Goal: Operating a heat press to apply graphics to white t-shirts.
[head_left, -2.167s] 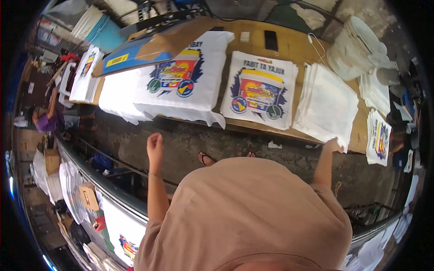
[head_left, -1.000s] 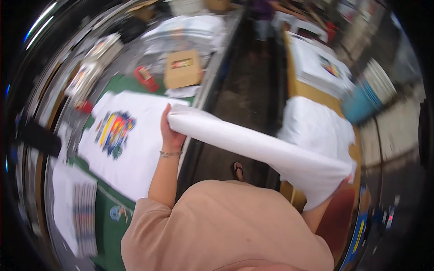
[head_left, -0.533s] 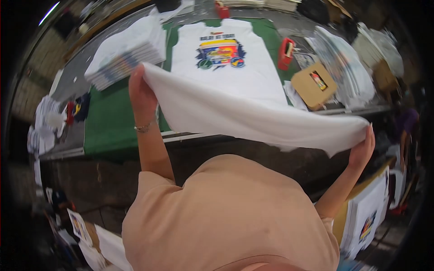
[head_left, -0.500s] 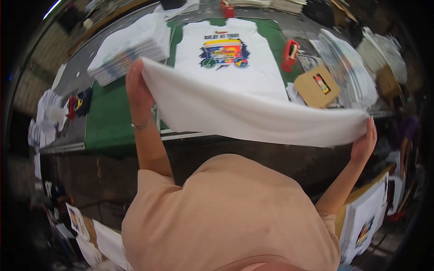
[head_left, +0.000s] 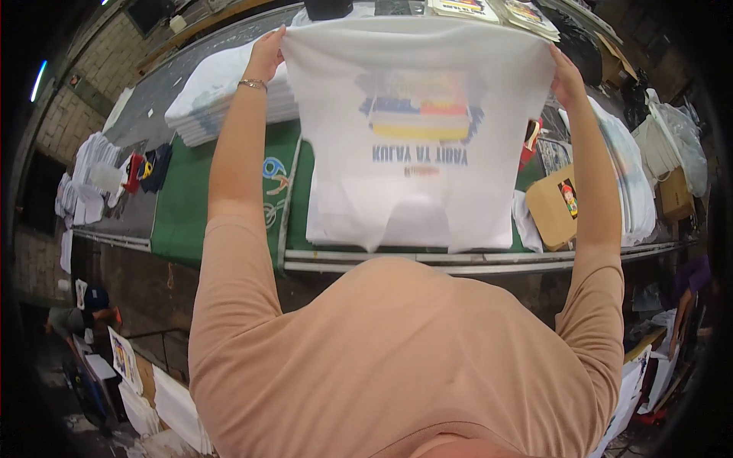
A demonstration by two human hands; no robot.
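A white printed garment panel, cut like a sleeveless shirt, is stretched out between my two raised hands over the table. Its far edge is held at the left corner by my left hand and at the right corner by my right hand, fingers closed on the cloth. A coloured print shows faintly and upside down through the fabric. The neck end hangs nearest me, above more white cloth on the green table surface.
A thick stack of white panels lies left of the held cloth. At right are a brown cardboard piece, a red tape dispenser and another white stack. Metal rails run along the table's front edge.
Both hands have moved away from me and up, carrying the cloth's edge to the far side. The cloth has spread from a drooping band to full length, covering the upright print seen before.
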